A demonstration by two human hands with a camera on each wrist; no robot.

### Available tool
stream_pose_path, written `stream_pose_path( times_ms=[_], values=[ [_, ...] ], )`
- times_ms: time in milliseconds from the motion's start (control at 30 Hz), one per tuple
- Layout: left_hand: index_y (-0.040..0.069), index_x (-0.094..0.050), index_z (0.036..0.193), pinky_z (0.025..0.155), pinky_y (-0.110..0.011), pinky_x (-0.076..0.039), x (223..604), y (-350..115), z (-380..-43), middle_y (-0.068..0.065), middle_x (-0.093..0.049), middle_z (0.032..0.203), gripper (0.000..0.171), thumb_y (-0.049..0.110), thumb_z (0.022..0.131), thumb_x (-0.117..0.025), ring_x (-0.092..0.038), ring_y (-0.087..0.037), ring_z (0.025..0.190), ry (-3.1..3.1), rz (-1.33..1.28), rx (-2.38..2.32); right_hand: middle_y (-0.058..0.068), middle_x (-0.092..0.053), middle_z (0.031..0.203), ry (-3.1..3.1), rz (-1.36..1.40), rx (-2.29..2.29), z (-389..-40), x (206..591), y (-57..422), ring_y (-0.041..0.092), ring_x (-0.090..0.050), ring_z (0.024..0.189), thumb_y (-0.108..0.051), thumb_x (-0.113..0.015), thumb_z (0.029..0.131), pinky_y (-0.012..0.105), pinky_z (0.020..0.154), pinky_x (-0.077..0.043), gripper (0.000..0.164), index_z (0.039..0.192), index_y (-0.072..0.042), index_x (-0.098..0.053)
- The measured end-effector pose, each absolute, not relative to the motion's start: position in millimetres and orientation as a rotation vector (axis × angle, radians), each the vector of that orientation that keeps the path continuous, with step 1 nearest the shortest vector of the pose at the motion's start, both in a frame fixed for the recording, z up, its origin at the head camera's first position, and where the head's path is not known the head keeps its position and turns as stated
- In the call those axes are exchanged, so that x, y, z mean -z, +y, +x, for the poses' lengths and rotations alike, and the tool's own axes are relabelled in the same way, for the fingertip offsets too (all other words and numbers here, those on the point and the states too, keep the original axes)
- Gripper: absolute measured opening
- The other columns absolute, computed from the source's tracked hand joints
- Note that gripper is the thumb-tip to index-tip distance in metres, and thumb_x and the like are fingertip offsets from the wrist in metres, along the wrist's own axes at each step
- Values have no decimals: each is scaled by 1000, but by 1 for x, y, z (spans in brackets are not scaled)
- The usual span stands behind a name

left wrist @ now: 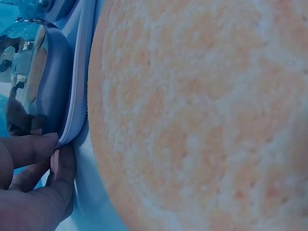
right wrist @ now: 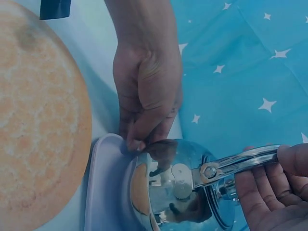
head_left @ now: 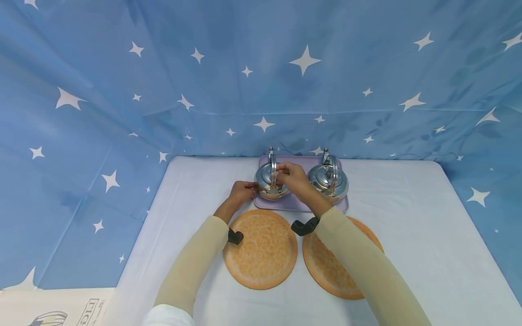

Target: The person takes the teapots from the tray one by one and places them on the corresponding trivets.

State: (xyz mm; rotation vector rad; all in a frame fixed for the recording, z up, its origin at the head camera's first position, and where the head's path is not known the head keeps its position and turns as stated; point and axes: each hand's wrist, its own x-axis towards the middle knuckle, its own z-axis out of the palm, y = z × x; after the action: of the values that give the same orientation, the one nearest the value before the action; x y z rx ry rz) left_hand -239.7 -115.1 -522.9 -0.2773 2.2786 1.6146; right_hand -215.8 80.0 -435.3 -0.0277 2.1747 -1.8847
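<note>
Two shiny metal kettles stand on a lilac tray (head_left: 281, 206) at the back of the table. My right hand (head_left: 294, 179) holds the upright looped handle (right wrist: 240, 166) of the left kettle (head_left: 264, 176), its fingers and thumb curled round the metal. At the tray's front left corner, my left hand (head_left: 242, 192) pinches the rim; in the left wrist view, thumb and fingers (left wrist: 61, 173) meet over the tray edge, close beside the kettle's side. The right kettle (head_left: 326, 177) stands just beyond my right wrist, untouched, its handle upright too.
In front of the tray lie two round orange-tan placemats, the left one (head_left: 261, 249) and the right one (head_left: 332, 267), partly under my right forearm. A white cloth (head_left: 416, 226) covers the table. Behind hangs a blue curtain (head_left: 228, 90) with white stars.
</note>
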Motion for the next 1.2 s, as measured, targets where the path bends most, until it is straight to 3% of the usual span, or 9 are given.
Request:
stream_pose_path(
  times_ms=[367,667,933,1200],
  values=[
    [-10,-62,121,78,-25,-50,527,-113,-241,-17,-66,103,42,-17,80,-61,-58,-17,90,2274,-265,-1654,19,-56,107,2224,-126,1806,-210,431,83,33,-58,98,-2,-51,99,51,91,-47,24,119,10,-50],
    [-8,-62,123,80,-28,-50,526,-116,-241,-20,-63,115,36,-12,88,-51,-58,-20,97,2267,-287,-1626,16,-56,100,2189,-195,1812,-192,417,89,28,-60,90,-3,-53,97,52,88,-49,22,116,8,-50],
    [-4,-67,118,81,-30,-51,530,-121,-250,-12,-67,104,38,-14,82,-58,-61,-19,96,2254,-303,-1581,14,-58,96,2129,-284,1791,-160,408,95,27,-63,88,-4,-56,97,53,86,-50,17,111,6,-53],
    [-3,-63,124,90,-33,-50,532,-119,-248,-16,-66,116,41,-11,83,-62,-61,-24,107,2226,-329,-1590,14,-61,91,2034,-370,1772,-132,411,96,25,-65,86,-6,-57,97,50,85,-52,17,108,6,-53]
  ],
)
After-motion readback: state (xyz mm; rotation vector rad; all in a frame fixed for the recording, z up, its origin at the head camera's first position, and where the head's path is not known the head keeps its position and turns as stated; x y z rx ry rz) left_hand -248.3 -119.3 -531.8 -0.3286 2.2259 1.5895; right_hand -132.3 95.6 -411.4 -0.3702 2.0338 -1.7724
